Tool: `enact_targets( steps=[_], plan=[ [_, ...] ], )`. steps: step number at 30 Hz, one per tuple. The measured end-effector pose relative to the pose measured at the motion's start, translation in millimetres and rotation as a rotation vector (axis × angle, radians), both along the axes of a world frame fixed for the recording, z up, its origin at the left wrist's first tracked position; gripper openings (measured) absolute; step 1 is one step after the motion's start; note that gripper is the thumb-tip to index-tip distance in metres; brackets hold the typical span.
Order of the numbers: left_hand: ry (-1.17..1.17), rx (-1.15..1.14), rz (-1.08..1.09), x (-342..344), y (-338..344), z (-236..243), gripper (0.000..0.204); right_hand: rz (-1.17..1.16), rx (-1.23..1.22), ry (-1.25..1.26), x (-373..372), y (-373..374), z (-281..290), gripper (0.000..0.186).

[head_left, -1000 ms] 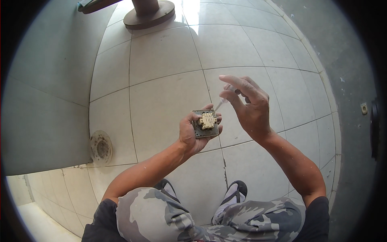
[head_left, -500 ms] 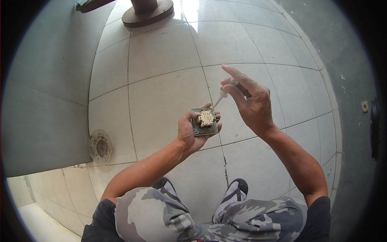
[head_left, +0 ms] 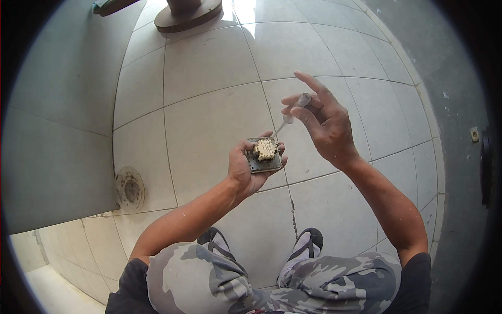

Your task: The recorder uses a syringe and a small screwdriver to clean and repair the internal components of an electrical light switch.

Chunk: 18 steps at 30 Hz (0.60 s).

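My left hand (head_left: 244, 168) is closed around a square wall switch or socket (head_left: 265, 152), its cream back housing facing up on a dark plate. The thumb rests at the housing's left side and the fingertips wrap the right edge. In my right hand (head_left: 330, 125) is a screwdriver (head_left: 299, 104) with a clear, greyish handle, held between thumb and fingers while the index finger sticks out. Its thin shaft slants down to the upper right edge of the housing. Whether the tip sits in a screw is too small to tell.
Pale tiles (head_left: 209, 73) cover the floor. A round, dirt-marked disc (head_left: 129, 189) lies by the grey panel (head_left: 57, 131) on the left. A brown round base (head_left: 188, 17) stands at the far side. To the right runs a grey wall (head_left: 460, 104) with a small cream fitting (head_left: 474, 134).
My right hand has turned slightly, and the screwdriver's handle shows more between the fingers. The switch or socket has tilted a little in my left hand. The whole view has shifted slightly.
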<state>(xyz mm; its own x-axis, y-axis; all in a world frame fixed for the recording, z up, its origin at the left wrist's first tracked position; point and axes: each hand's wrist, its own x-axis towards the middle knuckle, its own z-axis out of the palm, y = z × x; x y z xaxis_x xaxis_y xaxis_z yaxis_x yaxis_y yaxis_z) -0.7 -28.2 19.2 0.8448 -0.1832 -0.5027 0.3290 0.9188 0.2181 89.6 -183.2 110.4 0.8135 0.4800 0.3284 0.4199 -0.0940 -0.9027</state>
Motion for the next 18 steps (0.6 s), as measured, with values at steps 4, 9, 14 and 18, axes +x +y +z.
enact_targets(
  steps=[4,9,14,18],
  plan=[
    [-0.023,0.008,-0.015,1,1,-2,0.056,-0.021,0.061,-0.038,2,1,-10,0.040],
    [-0.001,0.002,-0.027,0,0,1,0.057,-0.011,-0.296,-0.039,3,-4,7,0.044],
    [0.003,0.014,-0.023,0,0,-1,0.057,0.004,0.039,-0.007,1,1,-13,0.044],
    [0.002,0.019,-0.023,1,0,3,0.057,-0.055,-0.330,-0.289,5,-4,-3,0.056]
  ],
)
